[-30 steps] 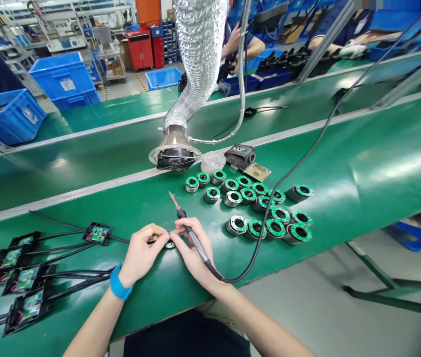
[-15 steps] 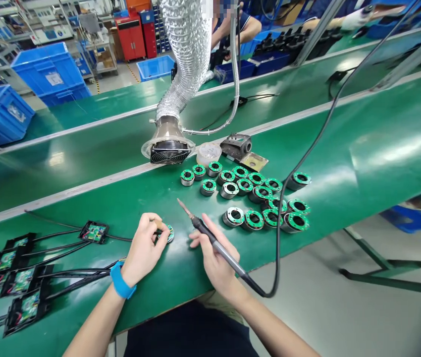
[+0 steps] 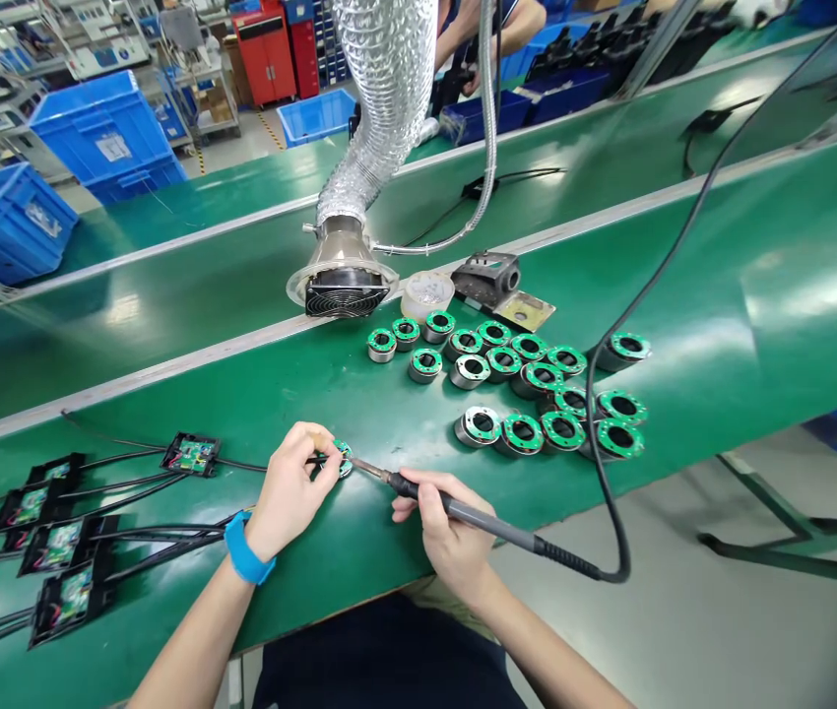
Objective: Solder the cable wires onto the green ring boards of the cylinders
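My right hand (image 3: 455,532) grips a soldering iron (image 3: 496,529) like a pen, its tip at the edge of a small round green circuit board (image 3: 343,459). My left hand (image 3: 298,481), with a blue band at the wrist, is closed in a pinch beside that board. A black cable (image 3: 242,464) runs from a small board in a black case (image 3: 191,454) into the left fingers, which partly hide its end and the round board. To the right stand several metal ring-shaped parts with green boards on top (image 3: 522,434).
A fume extraction hood (image 3: 346,295) on a silver duct (image 3: 381,108) hangs ahead. Behind the rings are a roll of clear tape (image 3: 426,292) and a soldering iron stand (image 3: 490,279). Cased boards with cables (image 3: 64,544) lie left. The iron's cord (image 3: 655,278) loops at right. A co-worker's arm (image 3: 526,25) shows beyond.
My right hand has brought the soldering iron down and left, so its tip now reaches the round board. My left hand stays pinched there. The view has shifted slightly.
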Tool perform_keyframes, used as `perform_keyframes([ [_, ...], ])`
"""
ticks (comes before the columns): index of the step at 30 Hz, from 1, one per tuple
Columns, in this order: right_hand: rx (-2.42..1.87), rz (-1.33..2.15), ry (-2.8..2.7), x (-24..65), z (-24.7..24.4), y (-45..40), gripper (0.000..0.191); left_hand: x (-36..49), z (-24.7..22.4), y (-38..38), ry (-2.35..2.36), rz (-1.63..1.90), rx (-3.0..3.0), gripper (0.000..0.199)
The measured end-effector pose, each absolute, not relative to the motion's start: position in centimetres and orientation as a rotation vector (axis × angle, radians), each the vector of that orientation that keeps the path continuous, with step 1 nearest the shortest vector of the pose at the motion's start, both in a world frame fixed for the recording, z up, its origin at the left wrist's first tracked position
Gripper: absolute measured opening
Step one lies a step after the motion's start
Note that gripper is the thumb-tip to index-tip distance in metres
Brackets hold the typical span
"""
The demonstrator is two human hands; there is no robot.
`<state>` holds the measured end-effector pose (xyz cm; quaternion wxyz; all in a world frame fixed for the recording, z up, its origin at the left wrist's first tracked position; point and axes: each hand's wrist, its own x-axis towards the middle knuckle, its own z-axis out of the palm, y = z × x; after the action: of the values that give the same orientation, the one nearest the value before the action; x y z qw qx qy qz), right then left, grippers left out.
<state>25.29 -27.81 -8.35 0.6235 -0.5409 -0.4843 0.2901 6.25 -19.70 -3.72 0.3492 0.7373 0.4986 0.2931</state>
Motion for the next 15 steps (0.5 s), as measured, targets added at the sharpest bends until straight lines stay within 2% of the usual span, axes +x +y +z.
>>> perform_keyframes([
  [7, -1.227, 0.4, -1.35, 25.4, -6.7, -28.0, 0.021, 6.2, -3.9, -19.7, 1.277, 0.787, 1.927, 0.013],
  [15, -1.235, 0.547, -1.23, 25.3, -7.7, -28.3, 0.019, 6.3, -4.4, -19.9, 1.289, 0.802, 1.926, 0.011],
])
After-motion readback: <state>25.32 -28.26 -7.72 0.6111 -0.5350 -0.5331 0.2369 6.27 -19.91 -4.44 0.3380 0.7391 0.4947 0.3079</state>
